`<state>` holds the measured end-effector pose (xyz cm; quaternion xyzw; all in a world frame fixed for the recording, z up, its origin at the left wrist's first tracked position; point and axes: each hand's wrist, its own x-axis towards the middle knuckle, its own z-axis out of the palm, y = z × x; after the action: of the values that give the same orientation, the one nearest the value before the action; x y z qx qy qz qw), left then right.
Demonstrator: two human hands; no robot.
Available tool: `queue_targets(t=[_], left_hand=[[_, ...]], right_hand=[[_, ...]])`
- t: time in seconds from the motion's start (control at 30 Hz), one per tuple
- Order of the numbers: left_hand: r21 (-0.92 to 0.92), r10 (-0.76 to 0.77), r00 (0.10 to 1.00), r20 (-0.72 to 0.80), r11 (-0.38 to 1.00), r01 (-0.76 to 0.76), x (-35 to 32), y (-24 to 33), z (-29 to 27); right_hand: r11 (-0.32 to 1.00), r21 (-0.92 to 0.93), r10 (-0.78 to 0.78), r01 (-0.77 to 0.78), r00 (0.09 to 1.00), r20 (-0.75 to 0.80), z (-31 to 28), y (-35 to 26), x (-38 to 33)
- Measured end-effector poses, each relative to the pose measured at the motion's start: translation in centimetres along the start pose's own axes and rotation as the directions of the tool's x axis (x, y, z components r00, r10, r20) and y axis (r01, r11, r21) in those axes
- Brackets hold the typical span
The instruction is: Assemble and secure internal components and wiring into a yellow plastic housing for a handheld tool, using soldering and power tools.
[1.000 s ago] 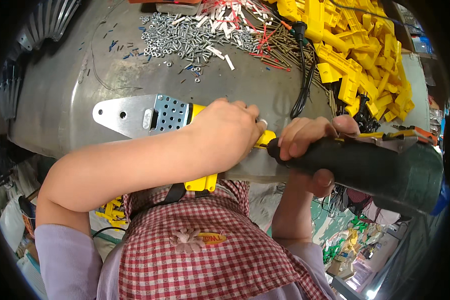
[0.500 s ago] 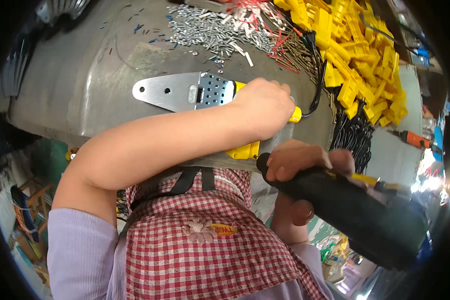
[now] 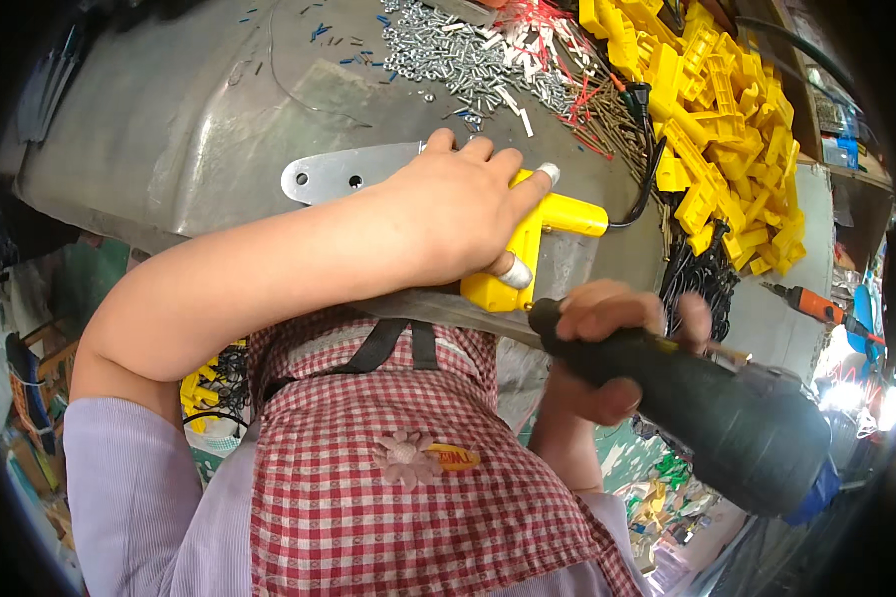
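Observation:
On the metal tabletop lies a pipe welding iron with a yellow plastic housing (image 3: 573, 214) and a flat grey metal plate (image 3: 340, 175) with two holes. My left hand (image 3: 458, 214) lies across it, its thumb and index finger, both with white-wrapped tips, gripping the housing. It hides the perforated metal section between plate and housing. A black electric screwdriver (image 3: 737, 428) is in my right hand (image 3: 602, 328), fingers around its narrow front part. Its nose points left, close to the near lower end of the housing; whether it touches cannot be made out.
Loose screws (image 3: 448, 65) with white and red bits lie at the back. At the right rise yellow plastic shells (image 3: 717, 129) above black cables (image 3: 702, 274). The iron's black cord (image 3: 651, 179) runs to the right. An orange-handled tool (image 3: 816, 305) lies farther right.
My left hand has shifted left and flattened over the iron, uncovering more of the yellow housing and covering the perforated section. The screwdriver has moved slightly, its nose staying near the housing.

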<state>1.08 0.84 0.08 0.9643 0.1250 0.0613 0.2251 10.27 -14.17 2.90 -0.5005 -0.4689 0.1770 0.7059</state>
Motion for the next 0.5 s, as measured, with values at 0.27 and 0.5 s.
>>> queue_targets(t=[0.27,0.5], left_hand=[[-0.040,0.019,1.000,0.004,0.999,-0.019,-0.5,-0.6,0.0],[0.073,0.167,0.981,-0.097,0.984,-0.160,-1.8,-2.5,0.9]], right_hand=[[0.997,0.038,-0.079,0.073,0.978,0.193,1.9,-0.5,0.4],[0.994,0.108,-0.026,0.000,0.972,0.235,1.2,0.6,0.5]])
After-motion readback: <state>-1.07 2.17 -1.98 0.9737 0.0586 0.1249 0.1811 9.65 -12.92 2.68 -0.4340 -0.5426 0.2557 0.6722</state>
